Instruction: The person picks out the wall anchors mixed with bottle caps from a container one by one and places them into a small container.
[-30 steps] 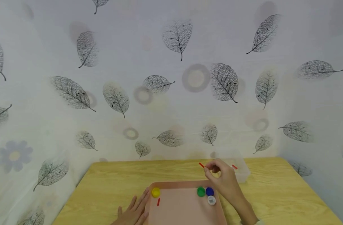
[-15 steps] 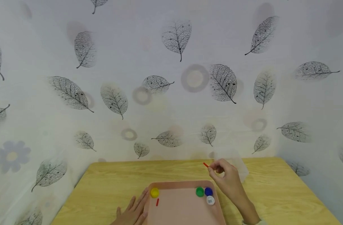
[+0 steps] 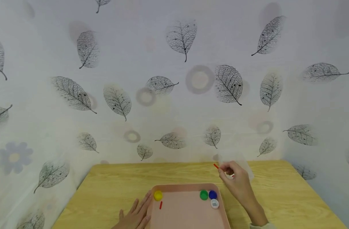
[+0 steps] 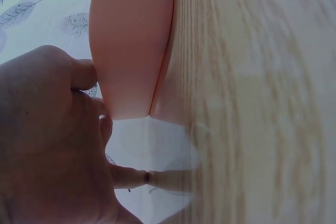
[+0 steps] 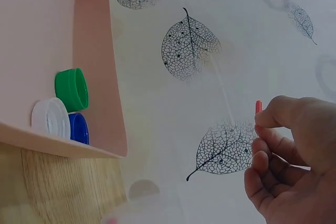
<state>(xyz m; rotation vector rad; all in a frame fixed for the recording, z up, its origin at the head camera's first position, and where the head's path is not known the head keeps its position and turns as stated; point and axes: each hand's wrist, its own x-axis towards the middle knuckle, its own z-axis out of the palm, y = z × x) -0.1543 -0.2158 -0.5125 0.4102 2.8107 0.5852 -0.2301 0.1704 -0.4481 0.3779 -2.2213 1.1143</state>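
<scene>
Between thumb and index finger, my right hand (image 3: 238, 183) pinches a short red stick (image 3: 216, 166), held up beyond the tray's far right corner. The stick's tip (image 5: 258, 106) pokes out past the fingers in the right wrist view. Behind this hand stands a see-through plastic box (image 3: 247, 168), partly hidden, with a bit of red showing by the palm. My left hand (image 3: 135, 214) lies with extended fingers against the left side of the pink tray (image 3: 188, 188). Another red stick (image 3: 160, 205) lies inside the tray, below a yellow cap (image 3: 158, 195).
Green (image 3: 203, 195), blue (image 3: 213, 194) and white (image 3: 215, 204) caps sit close together in the tray's far right corner. The wood-grain table (image 3: 106, 190) meets a leaf-patterned cloth backdrop (image 3: 174, 111) at its far edge.
My right hand has moved right with the red stick, now covering more of the see-through box. My left hand stays at the tray's side.
</scene>
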